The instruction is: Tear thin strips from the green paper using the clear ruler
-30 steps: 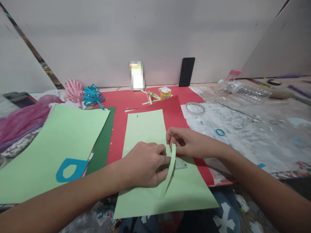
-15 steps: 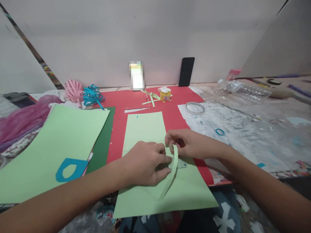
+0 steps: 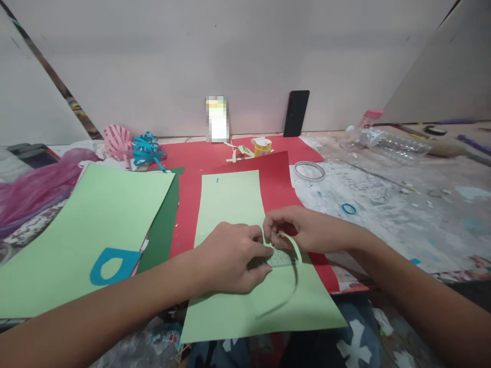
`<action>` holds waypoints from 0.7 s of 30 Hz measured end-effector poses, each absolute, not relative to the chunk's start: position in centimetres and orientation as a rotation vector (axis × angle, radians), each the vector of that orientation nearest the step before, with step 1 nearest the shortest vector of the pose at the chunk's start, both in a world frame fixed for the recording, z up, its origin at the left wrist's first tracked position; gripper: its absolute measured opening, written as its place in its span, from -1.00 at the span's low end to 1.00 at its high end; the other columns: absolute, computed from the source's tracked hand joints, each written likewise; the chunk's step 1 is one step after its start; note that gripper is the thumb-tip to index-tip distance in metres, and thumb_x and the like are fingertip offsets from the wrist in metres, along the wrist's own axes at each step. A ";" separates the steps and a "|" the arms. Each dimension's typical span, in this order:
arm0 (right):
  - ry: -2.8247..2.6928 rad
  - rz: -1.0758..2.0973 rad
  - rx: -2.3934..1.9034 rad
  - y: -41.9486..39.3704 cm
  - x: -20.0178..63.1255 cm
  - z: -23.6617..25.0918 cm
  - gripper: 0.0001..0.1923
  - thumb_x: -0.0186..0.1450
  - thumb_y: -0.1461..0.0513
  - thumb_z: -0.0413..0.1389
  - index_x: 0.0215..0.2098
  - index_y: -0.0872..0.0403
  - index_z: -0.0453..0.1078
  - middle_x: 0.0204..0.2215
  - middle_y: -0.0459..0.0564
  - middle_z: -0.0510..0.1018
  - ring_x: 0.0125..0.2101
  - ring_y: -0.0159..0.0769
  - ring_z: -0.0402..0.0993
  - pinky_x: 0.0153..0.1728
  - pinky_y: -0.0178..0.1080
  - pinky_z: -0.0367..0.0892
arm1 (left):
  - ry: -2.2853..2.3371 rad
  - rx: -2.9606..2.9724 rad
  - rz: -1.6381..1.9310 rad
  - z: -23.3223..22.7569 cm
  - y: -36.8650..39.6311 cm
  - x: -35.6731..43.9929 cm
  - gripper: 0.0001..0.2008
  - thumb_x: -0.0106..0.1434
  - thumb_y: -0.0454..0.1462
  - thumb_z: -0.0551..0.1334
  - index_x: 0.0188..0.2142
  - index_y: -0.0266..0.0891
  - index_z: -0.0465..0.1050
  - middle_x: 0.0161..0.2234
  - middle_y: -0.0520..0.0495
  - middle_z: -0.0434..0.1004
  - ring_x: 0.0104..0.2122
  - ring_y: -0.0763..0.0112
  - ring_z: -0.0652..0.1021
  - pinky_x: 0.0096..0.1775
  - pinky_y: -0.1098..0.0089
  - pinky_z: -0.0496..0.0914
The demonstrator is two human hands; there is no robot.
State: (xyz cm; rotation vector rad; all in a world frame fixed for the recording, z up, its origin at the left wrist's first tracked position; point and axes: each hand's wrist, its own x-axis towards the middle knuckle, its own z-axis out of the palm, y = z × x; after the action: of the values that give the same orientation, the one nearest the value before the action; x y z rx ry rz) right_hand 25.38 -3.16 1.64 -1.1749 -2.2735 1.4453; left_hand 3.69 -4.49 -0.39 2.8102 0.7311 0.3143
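Observation:
A light green sheet of paper (image 3: 230, 199) lies lengthwise in front of me, its near edge overhanging the table. My left hand (image 3: 233, 258) presses a clear plastic ruler (image 3: 283, 258) down on it, the fingertips bent and a little apart. Most of the ruler is hidden under that hand. My right hand (image 3: 286, 227) is closed at the ruler's far edge, pinching a narrow green paper strip (image 3: 295, 250) between thumb and fingers. The strip curls over the ruler, and its loose end hangs down toward me. Where it joins the sheet is hidden by my fingers.
Red paper (image 3: 187, 204) lies underneath. To the left are another green sheet (image 3: 126, 199), a blue paper cutout (image 3: 100, 276) and paper pompoms (image 3: 148, 148). Toward the back stand a yellow tub (image 3: 263, 147) and a black phone (image 3: 296, 113). A tape roll (image 3: 309, 171) and plastic bottle (image 3: 399, 143) sit right.
The strip's curl has swung to the right and its loose end bends lower. A red paper edge behind the green sheet has lifted. Both hands stay nearly in place.

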 end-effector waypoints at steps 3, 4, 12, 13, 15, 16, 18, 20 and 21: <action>-2.285 1.492 -1.089 -3.0 25.7 1.5 -0.73 0.04 0.49 0.03 -0.34 0.09 0.35 -0.42 -0.12 0.46 -0.41 -0.39 0.36 -0.40 -0.36 0.27 | 0.742 2.797 0.304 -0.3 -4.5 3.8 -0.81 0.22 -0.17 0.18 -0.27 -0.07 0.58 -0.36 0.04 0.48 -0.43 0.39 0.47 -0.44 0.37 0.26; -2.295 1.495 -1.079 -2.9 25.8 1.5 -0.74 0.04 0.48 0.03 -0.34 0.10 0.36 -0.42 -0.11 0.46 -0.41 -0.39 0.36 -0.40 -0.36 0.27 | 0.746 2.795 0.301 -0.3 -4.5 3.8 -0.81 0.22 -0.17 0.18 -0.28 -0.07 0.58 -0.37 0.04 0.48 -0.43 0.39 0.47 -0.45 0.37 0.25; -2.269 1.524 -1.112 -2.5 26.4 1.9 -0.87 0.11 0.41 0.09 -0.39 0.10 0.38 -0.46 -0.10 0.47 -0.41 -0.35 0.39 -0.37 -0.31 0.31 | 0.742 2.772 0.295 -0.4 -4.4 3.7 -0.78 0.22 -0.15 0.18 -0.21 -0.03 0.59 -0.36 0.03 0.48 -0.43 0.38 0.49 -0.47 0.37 0.24; -2.227 1.529 -1.134 -2.4 26.7 2.2 -0.90 0.13 0.38 0.11 -0.38 0.10 0.38 -0.45 -0.09 0.49 -0.39 -0.33 0.42 -0.35 -0.29 0.33 | 0.742 2.763 0.300 -0.4 -4.4 3.7 -0.77 0.22 -0.15 0.19 -0.21 -0.03 0.59 -0.36 0.03 0.49 -0.43 0.38 0.49 -0.45 0.37 0.25; -2.102 1.511 -1.200 -2.0 27.5 2.6 -0.91 0.17 0.28 0.17 -0.33 0.09 0.37 -0.41 -0.05 0.52 -0.35 -0.27 0.47 -0.31 -0.25 0.36 | 0.744 2.744 0.317 -0.4 -4.4 3.7 -0.77 0.22 -0.15 0.19 -0.19 -0.04 0.59 -0.34 0.02 0.50 -0.42 0.39 0.50 -0.43 0.37 0.28; -2.035 1.469 -1.250 -1.7 28.0 2.8 -0.86 0.18 0.23 0.19 -0.29 0.08 0.37 -0.38 -0.03 0.53 -0.34 -0.24 0.50 -0.31 -0.23 0.37 | 0.741 2.736 0.326 -0.4 -4.4 3.7 -0.76 0.21 -0.15 0.20 -0.18 -0.04 0.59 -0.33 0.02 0.51 -0.42 0.39 0.51 -0.42 0.38 0.29; -1.954 1.302 -1.390 -0.7 29.1 3.0 -0.78 0.18 0.14 0.20 -0.25 0.07 0.39 -0.35 0.00 0.55 -0.33 -0.20 0.51 -0.33 -0.21 0.36 | 0.728 2.727 0.342 -0.5 -4.3 3.7 -0.76 0.21 -0.16 0.20 -0.18 -0.04 0.59 -0.32 0.01 0.52 -0.41 0.38 0.52 -0.41 0.38 0.30; -1.940 1.079 -1.547 0.9 30.3 3.1 -0.79 0.17 0.12 0.20 -0.27 0.05 0.42 -0.35 0.00 0.55 -0.36 -0.21 0.49 -0.36 -0.22 0.33 | 0.714 2.721 0.353 -0.7 -4.2 3.6 -0.76 0.21 -0.16 0.19 -0.18 -0.05 0.60 -0.33 0.01 0.52 -0.39 0.37 0.53 -0.41 0.38 0.30; -1.944 0.991 -1.614 1.9 31.0 3.1 -0.81 0.17 0.13 0.19 -0.29 0.05 0.43 -0.35 0.00 0.54 -0.37 -0.22 0.47 -0.39 -0.23 0.31 | 0.711 2.716 0.357 -0.8 -4.2 3.5 -0.76 0.21 -0.16 0.20 -0.18 -0.06 0.60 -0.33 0.00 0.52 -0.39 0.36 0.53 -0.41 0.37 0.31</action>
State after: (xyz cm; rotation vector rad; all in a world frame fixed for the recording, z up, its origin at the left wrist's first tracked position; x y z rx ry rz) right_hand 30.97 1.90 3.13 -1.6136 -1.9441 0.9907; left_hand 3.54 -4.23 -0.83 2.7161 0.7110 0.3572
